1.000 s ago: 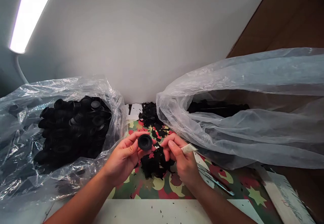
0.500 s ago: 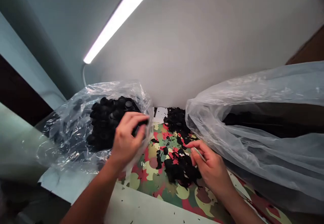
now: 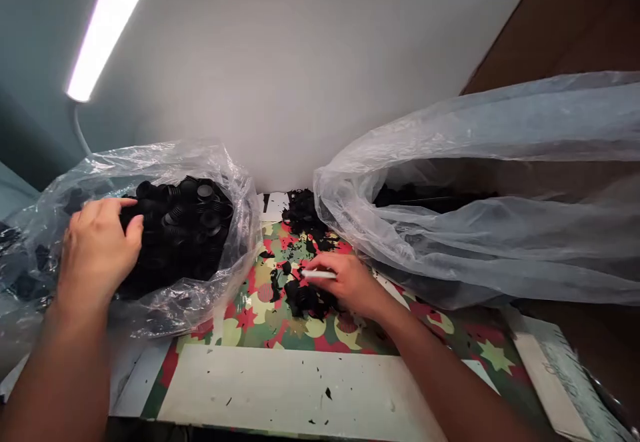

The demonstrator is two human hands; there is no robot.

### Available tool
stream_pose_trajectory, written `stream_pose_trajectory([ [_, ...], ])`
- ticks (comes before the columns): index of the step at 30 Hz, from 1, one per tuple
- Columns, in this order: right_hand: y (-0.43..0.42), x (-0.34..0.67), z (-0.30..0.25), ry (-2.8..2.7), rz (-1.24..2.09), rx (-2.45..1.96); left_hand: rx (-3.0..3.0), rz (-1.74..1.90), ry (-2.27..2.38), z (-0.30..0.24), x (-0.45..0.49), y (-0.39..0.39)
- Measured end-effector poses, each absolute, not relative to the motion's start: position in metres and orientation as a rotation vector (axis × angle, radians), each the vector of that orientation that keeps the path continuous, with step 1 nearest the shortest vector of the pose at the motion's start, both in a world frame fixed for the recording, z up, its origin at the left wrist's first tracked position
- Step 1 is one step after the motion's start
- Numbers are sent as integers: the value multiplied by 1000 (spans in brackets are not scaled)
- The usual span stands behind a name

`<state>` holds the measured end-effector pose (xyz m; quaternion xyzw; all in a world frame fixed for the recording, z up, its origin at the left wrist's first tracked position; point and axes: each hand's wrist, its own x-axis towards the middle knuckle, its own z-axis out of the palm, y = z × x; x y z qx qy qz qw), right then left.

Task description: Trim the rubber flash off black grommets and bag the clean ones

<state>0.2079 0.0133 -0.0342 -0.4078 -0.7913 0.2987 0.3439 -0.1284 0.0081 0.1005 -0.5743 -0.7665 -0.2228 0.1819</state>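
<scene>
My left hand (image 3: 97, 252) is over the left side of a heap of black ribbed rubber-like parts (image 3: 185, 229). Its thumb and forefinger are apart, with dark parts showing between them; the other fingertips are hidden. The heap lies in a clear plastic bag (image 3: 235, 229). My right hand (image 3: 353, 282) is closed around a slim white stick-like tool (image 3: 320, 274), whose tip points left. Under it lies a small pile of black scraps (image 3: 305, 301) on a patterned red, green and yellow sheet (image 3: 280, 332).
At the right lies a large translucent bag (image 3: 450, 255) with dark contents, beside brown cardboard (image 3: 565, 35). More black scraps (image 3: 300, 212) are heaped by the wall. A pale board (image 3: 260, 389) with black crumbs runs along the front edge. A tube lamp (image 3: 113, 29) hangs upper left.
My left hand has moved left across the heap, its thumb and forefinger wider apart. My right hand stays over the scraps with the white tool. The view has turned right.
</scene>
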Motion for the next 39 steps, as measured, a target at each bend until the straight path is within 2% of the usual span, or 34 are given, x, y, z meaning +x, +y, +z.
stream_pose_trajectory([
  [5, 12, 207, -40, -2327, 663, -971, -2400, -1007, -1867, 73, -67, 6],
  [8, 11, 206, -41, -2262, 521, -930, -2935, -1028, -1929, 45, -26, 6],
  [12, 10, 207, -38, -2147, 327, -874, -3321, -1266, -2096, 15, 6, 5],
  [16, 11, 207, -33, -2107, 384, -804, -3121, -1793, -2334, -1, 10, 4],
  [19, 12, 206, -29, -1976, 481, -913, -2976, -1932, -2434, -6, 5, 5],
  [26, -2, 202, -24, -1636, 392, -933, -2927, -1888, -2420, 1, 1, 3],
  [33, -16, 190, -28, -1876, 243, -688, -2859, -1734, -2673, -8, -1, 2],
  [39, -13, 180, -34, -2018, 82, -609, -2806, -1733, -2702, -11, -2, 3],
])
